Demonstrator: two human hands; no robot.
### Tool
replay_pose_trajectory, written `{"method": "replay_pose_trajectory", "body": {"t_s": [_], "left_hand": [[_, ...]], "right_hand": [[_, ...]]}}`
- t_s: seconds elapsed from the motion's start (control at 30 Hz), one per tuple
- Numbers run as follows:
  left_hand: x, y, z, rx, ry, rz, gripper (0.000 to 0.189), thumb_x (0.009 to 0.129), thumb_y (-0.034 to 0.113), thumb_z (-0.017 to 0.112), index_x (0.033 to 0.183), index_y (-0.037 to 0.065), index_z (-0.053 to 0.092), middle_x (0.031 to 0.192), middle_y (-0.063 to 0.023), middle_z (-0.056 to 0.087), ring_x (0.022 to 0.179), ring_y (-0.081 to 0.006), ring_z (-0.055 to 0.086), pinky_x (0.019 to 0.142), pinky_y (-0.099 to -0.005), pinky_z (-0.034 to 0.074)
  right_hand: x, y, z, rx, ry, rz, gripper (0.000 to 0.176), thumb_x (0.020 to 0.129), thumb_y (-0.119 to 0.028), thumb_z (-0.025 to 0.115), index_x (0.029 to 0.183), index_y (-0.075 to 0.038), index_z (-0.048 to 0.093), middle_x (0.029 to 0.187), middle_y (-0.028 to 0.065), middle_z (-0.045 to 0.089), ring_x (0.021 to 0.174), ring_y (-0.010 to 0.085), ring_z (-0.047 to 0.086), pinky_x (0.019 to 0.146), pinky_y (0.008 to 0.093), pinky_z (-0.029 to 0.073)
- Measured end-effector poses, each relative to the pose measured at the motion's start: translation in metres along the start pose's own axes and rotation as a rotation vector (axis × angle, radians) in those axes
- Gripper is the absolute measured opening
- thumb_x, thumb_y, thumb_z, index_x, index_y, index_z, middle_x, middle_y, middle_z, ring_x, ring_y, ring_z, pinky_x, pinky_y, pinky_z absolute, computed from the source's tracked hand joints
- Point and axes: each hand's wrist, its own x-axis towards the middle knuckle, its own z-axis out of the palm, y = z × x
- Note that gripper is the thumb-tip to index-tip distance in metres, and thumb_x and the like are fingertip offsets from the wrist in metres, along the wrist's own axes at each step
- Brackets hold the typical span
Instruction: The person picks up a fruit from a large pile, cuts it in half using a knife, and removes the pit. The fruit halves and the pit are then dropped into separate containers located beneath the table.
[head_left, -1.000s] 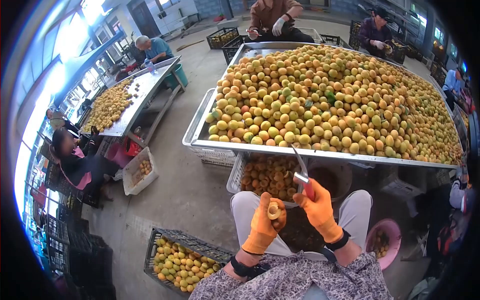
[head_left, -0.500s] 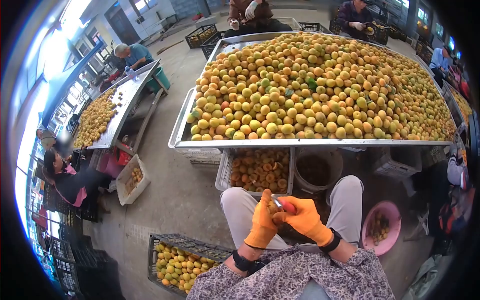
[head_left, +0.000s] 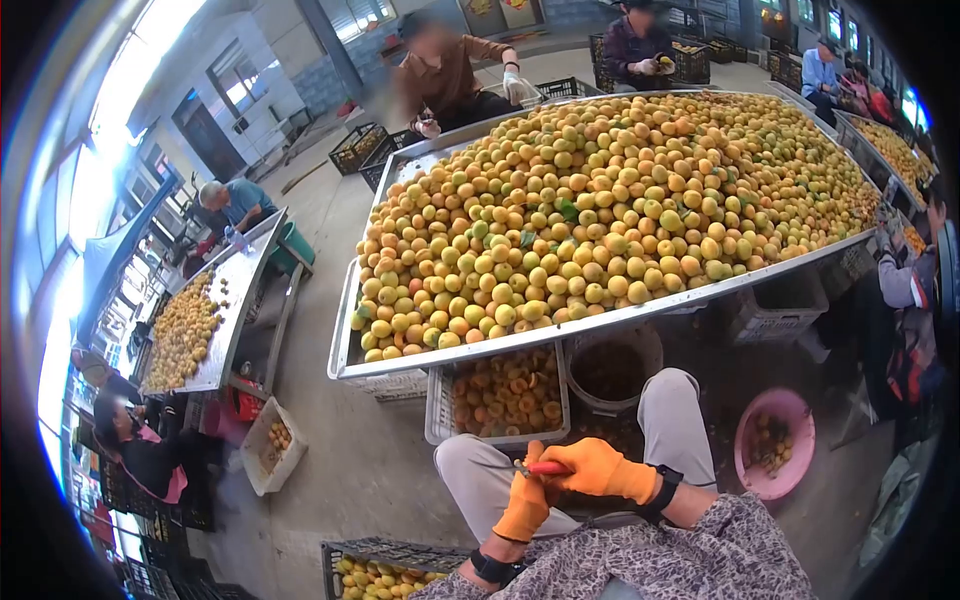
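Observation:
Both my hands are in orange gloves and meet above my lap. My right hand (head_left: 608, 472) is closed round a red-handled tool (head_left: 548, 467), whose short metal end points left. I cannot make out its exact kind. My left hand (head_left: 522, 508) is closed just below the metal end, around what seems to be an apricot, mostly hidden by the fingers. In front of my knees stands a white crate (head_left: 432, 420) holding opened apricot halves (head_left: 505, 395). Above it is a metal-rimmed table (head_left: 560, 333) heaped with whole apricots (head_left: 600, 220).
A bucket (head_left: 652, 350) stands beside the white crate. To the right is a pink basin (head_left: 795, 478) with some fruit. A black crate of apricots (head_left: 390, 582) sits at my lower left. Co-workers (head_left: 455, 75) sit around this table and a second table (head_left: 235, 335).
The view has tilted up and turned, so the table appears lower and slanted. My hands stay together; the fruit between them shows less. A co-worker across the table has spread their hands apart.

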Motion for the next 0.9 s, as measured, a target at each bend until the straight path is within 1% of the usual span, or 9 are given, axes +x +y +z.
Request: {"method": "replay_pose_trajectory", "body": {"t_s": [0.03,0.07,0.13,0.27,0.3,0.33,0.5,0.8,0.9], "left_hand": [[-0.017,0.01,0.016,0.749,-0.008,0.586,0.024,0.101,0.04,0.045,0.092,0.017,0.048,0.073,0.0018,0.051,0.055,-0.0062,0.046,0.041,-0.0178,0.031],[-0.025,0.018,0.02,0.755,-0.011,0.589,0.024,0.101,0.04,0.045,0.092,0.017,0.048,0.073,0.0018,0.051,0.055,-0.0062,0.046,0.041,-0.0178,0.031],[-0.033,0.031,0.022,0.665,-0.012,0.253,0.034,0.087,0.011,0.068,0.11,0.005,0.044,0.075,-0.0002,0.051,0.06,-0.0084,0.046,0.051,-0.0241,0.037],[-0.023,0.002,0.009,0.287,0.109,-0.015,0.034,0.083,0.006,0.069,0.102,0.008,0.04,0.075,-0.003,0.054,0.06,-0.01,0.047,0.048,-0.0259,0.037],[-0.02,0.008,-0.001,-0.337,-0.047,-0.396,0.024,0.088,0.015,0.063,0.096,0.011,0.04,0.071,-0.0025,0.054,0.052,-0.011,0.046,0.043,-0.0264,0.035],[-0.028,-0.005,0.011,0.402,0.039,0.077,0.019,0.094,0.032,0.052,0.091,0.014,0.045,0.067,-0.0016,0.052,0.044,-0.0117,0.043,0.038,-0.0258,0.031],[-0.015,-0.012,0.023,0.022,0.319,-0.403,0.039,0.093,0.05,0.043,0.068,0.021,0.047,0.056,0.0042,0.043,0.036,-0.0104,0.032,0.034,-0.0242,0.021],[0.009,-0.053,-0.026,0.143,0.148,-0.148,0.031,0.091,0.047,0.05,0.073,0.021,0.05,0.062,0.003,0.05,0.048,-0.0155,0.045,0.04,-0.028,0.031],[0.007,-0.023,-0.024,-0.148,-0.028,-0.37,0.03,0.089,0.046,0.054,0.076,0.019,0.051,0.068,0.0016,0.053,0.055,-0.0158,0.05,0.044,-0.0293,0.036]], "right_hand": [[-0.001,0.0,-0.003,-0.001,0.009,-0.005,0.033,0.079,-0.02,0.07,0.111,-0.017,0.064,0.09,0.0108,0.069,0.082,0.0336,0.065,0.071,0.039,0.052],[-0.004,-0.003,-0.006,-0.04,-0.027,-0.005,0.035,0.078,-0.02,0.07,0.112,-0.016,0.064,0.089,0.0114,0.068,0.082,0.0336,0.066,0.072,0.0384,0.052],[-0.006,-0.001,-0.007,-0.082,-0.059,-0.008,0.037,0.077,-0.02,0.071,0.113,-0.015,0.064,0.089,0.012,0.068,0.083,0.0337,0.066,0.073,0.0378,0.052],[-0.016,0.003,0.002,0.021,-0.091,0.032,0.031,0.078,-0.021,0.068,0.107,-0.01,0.063,0.089,0.015,0.068,0.084,0.0342,0.066,0.072,0.0391,0.051],[-0.017,0.002,0.003,0.056,-0.129,0.089,0.033,0.077,-0.021,0.069,0.106,-0.009,0.063,0.088,0.0158,0.067,0.083,0.0344,0.065,0.072,0.039,0.051],[-0.018,0.003,0.006,0.094,-0.166,0.147,0.035,0.075,-0.022,0.069,0.106,-0.008,0.062,0.088,0.0166,0.067,0.083,0.0345,0.065,0.072,0.039,0.051],[-0.024,0.01,0.016,0.277,-0.128,0.157,0.042,0.075,-0.025,0.072,0.109,-0.003,0.061,0.087,0.016,0.067,0.081,0.0305,0.066,0.074,0.0351,0.05],[-0.028,0.004,0.017,0.031,-0.045,-0.044,0.034,0.075,-0.024,0.067,0.107,-0.011,0.065,0.085,0.011,0.065,0.079,0.0289,0.064,0.072,0.0349,0.049],[-0.027,0.002,0.016,0.188,0.028,-0.057,0.028,0.075,-0.02,0.07,0.1,-0.008,0.064,0.079,0.0109,0.061,0.07,0.025,0.061,0.067,0.0338,0.048]]}}
